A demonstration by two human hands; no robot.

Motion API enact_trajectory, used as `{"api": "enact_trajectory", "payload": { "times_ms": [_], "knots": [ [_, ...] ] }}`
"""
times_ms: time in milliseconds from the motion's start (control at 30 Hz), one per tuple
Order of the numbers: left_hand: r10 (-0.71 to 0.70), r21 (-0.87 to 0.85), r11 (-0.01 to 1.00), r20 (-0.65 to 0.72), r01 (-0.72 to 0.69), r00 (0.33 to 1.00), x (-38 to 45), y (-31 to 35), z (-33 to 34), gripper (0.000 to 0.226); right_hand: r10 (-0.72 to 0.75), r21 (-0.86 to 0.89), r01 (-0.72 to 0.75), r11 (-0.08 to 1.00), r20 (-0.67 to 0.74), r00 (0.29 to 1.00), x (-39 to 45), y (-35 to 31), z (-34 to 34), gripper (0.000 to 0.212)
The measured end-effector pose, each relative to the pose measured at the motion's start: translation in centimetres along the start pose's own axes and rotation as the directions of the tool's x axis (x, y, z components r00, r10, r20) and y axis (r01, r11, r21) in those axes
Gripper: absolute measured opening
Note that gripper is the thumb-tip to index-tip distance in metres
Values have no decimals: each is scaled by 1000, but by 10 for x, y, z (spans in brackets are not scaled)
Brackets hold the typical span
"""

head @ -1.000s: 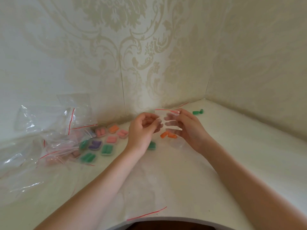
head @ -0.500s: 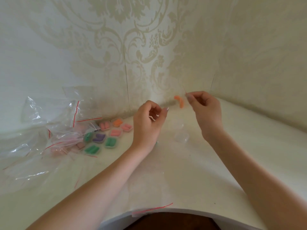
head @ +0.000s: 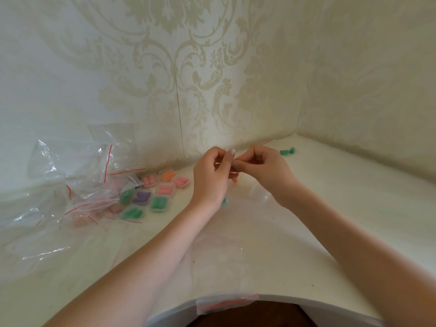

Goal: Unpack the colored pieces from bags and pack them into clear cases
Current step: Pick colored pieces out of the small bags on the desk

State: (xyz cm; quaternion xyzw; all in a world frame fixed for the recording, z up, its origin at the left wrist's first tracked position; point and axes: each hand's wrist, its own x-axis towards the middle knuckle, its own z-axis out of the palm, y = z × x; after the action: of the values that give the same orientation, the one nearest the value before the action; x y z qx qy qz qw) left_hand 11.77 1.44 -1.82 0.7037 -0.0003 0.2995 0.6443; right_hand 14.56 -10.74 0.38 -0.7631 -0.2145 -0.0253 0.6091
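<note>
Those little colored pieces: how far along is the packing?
Done: a cluster of filled clear cases sits beside emptied bags. In hand: left hand and right hand pinch a small bag holding an orange piece. Left: loose green pieces near the corner.

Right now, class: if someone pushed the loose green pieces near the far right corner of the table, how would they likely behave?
The green pieces look small and rounded, so they would probably roll or skid on the smooth white table. They seem light, likely shifting at a slight nudge. Nothing fences them in, so they might scatter.
</note>
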Motion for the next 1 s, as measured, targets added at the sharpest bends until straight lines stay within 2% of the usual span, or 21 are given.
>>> {"api": "enact_trajectory", "payload": {
  "times_ms": [200,267,367,433,567,767,867,1000],
  "knots": [
    [106,113,987,55,-112,993,-4,1,1,20,65,257,-87,962,92,994,1,1,-4,16],
    [110,157,980,60,-118,992,-4,-1,1,20,26,189,-33,981,36,999,0,0,-3,12],
    [86,187,978,64,-96,994,-6,-3,2,26,-159,-100,152,983,-71,985,-4,-1,3,13],
    [91,212,972,58,-102,994,-6,-2,2,27,-226,-177,209,962,-79,971,-6,-1,8,13],
    [116,248,960,66,-128,991,-8,0,3,27,-236,-179,222,958,-59,970,-10,0,16,9],
    [96,121,987,91,-107,991,-14,4,5,36,-258,-138,251,958,-35,965,-19,-6,25,12],
    [109,117,986,84,-118,991,-15,6,5,36,-206,-44,203,978,-66,976,-19,-7,25,16],
    [101,137,985,57,-108,993,-11,5,5,36,-84,84,90,992,-63,994,-16,-6,24,11]
  ]
}}
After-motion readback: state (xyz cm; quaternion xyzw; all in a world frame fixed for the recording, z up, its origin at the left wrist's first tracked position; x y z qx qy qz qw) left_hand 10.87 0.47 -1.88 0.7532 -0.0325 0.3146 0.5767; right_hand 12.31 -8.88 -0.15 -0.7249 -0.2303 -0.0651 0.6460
